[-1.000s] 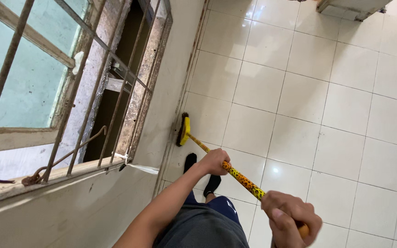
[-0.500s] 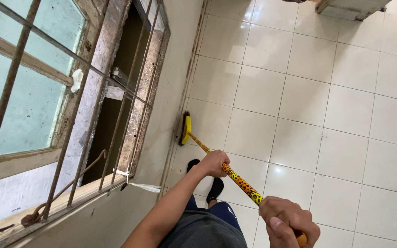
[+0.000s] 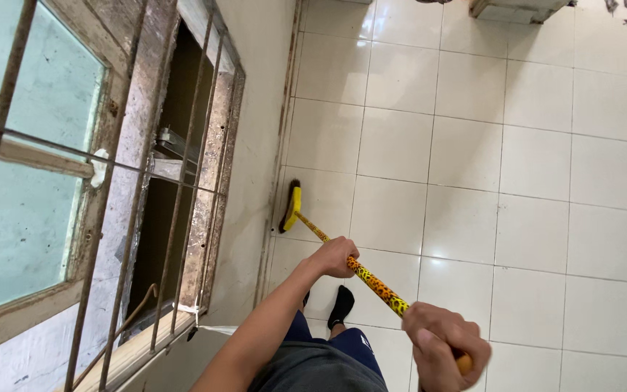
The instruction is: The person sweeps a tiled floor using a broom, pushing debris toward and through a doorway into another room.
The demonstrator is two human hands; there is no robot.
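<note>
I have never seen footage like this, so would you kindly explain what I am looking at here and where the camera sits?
There is no machine here: a person wears a camera on the head, looking down at their own two hands. The left hand grips the middle of a broom handle with a yellow and black spotted pattern, and the right hand grips its upper end. The yellow brush head rests on the white tiled floor, right along the foot of the wall. To the left is a barred window with a weathered frame. Below you see the person's dark shorts and black socks.
</note>
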